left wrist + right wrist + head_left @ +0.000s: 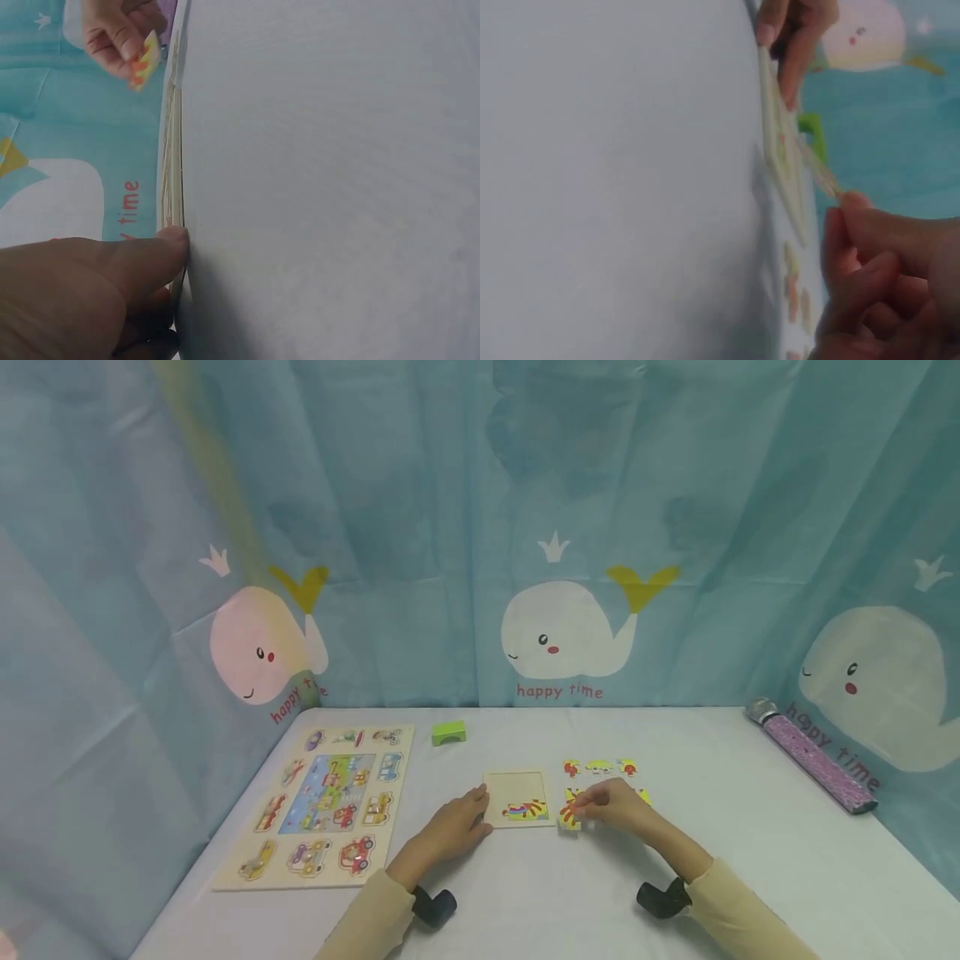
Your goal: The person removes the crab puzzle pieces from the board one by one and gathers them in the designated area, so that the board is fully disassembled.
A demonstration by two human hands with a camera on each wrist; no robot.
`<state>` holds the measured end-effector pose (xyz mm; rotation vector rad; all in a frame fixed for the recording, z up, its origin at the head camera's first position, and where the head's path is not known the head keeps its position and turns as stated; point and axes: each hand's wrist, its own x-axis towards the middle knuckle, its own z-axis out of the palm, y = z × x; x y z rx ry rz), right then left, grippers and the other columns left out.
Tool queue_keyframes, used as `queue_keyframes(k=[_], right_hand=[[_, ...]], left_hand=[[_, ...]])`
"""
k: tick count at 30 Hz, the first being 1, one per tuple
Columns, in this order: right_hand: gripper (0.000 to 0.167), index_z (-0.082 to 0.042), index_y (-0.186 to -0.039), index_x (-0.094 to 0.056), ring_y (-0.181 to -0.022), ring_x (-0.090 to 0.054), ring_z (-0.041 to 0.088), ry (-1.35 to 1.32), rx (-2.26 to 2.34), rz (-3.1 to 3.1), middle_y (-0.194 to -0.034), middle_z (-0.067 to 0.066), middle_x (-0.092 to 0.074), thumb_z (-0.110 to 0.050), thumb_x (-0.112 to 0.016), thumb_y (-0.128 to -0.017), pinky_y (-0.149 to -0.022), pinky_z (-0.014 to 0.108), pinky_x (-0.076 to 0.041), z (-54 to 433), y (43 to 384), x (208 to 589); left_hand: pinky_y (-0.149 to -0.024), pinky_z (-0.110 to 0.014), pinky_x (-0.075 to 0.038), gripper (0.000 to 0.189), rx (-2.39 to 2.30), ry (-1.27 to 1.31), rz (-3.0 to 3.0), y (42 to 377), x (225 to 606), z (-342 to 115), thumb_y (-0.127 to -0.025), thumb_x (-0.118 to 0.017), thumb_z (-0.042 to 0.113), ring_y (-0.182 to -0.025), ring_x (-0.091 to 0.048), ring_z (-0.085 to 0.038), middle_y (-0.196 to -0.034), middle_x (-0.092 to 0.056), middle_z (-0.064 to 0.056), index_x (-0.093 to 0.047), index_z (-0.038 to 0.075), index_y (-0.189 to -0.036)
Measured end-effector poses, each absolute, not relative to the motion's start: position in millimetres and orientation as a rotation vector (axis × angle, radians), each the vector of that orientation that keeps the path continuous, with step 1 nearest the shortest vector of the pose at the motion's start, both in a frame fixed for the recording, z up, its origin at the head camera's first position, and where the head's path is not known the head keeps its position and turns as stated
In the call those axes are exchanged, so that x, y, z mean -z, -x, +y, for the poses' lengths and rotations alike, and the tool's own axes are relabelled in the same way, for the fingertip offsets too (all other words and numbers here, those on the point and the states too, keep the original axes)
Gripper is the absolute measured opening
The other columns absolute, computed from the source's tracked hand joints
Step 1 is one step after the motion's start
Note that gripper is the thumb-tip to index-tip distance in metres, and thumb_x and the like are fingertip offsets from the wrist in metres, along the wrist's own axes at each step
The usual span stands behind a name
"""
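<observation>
A square wooden puzzle tray [514,777] lies on the table, with colourful pieces [527,810] fitted along its lower right edge. My left hand [453,823] holds the tray at its left side, the thumb by the lower corner in the head view. Between thumb and fingertips my right hand [618,806] pinches a yellow and red puzzle piece [570,817], just right of the tray. The right wrist view shows that piece [821,171] tilted and raised off the table. More loose puzzle pieces [599,767] lie beyond the right hand, which partly covers some of them.
A large wooden knob puzzle board [395,852] with vehicle pieces lies at the left. A green arch block [448,732] stands behind the tray. At the far right rests a pink glittery microphone [817,760]. A blue whale-print curtain [420,527] hangs around the table.
</observation>
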<state>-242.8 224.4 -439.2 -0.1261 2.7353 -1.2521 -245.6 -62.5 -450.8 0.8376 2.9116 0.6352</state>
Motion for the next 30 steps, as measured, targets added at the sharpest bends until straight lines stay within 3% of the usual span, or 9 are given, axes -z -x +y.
queue_keyframes(k=[7, 22, 30], right_hand=[[0.012, -0.011, -0.082, -0.07, -0.07, -0.052, 0.012, 0.13, 1.186, 2.742, -0.08, -0.002, -0.067, -0.019, -0.075, -0.074, -0.061, 0.025, -0.045, 237, 235, 446], [0.005, -0.011, -0.077, -0.069, -0.069, -0.05, 0.012, 0.119, 1.123, 2.862, -0.076, -0.002, -0.063, -0.013, -0.073, -0.076, -0.059, 0.024, -0.042, 230, 236, 442], [0.01, -0.005, -0.089, -0.069, -0.067, -0.049, 0.012, 0.367, 1.158, 2.784, -0.079, 0.001, -0.064, -0.01, -0.067, -0.081, -0.056, 0.023, -0.042, 230, 247, 432]], left_hand=[[-0.107, -0.044, -0.033, 0.052, -0.62, -0.849, 2.913, 246, 449, -62, -0.091, -0.055, 0.027, -0.132, -0.038, -0.03, -0.145, -0.037, -0.015, -0.044, -0.001, -0.134], [-0.107, -0.044, -0.032, 0.053, -0.65, -0.837, 2.915, 251, 450, -66, -0.091, -0.055, 0.029, -0.133, -0.037, -0.03, -0.146, -0.036, -0.014, -0.044, 0.0, -0.134], [-0.107, -0.043, -0.033, 0.053, -0.626, -0.867, 2.899, 249, 451, -64, -0.091, -0.056, 0.027, -0.132, -0.037, -0.03, -0.144, -0.037, -0.016, -0.044, -0.002, -0.133]])
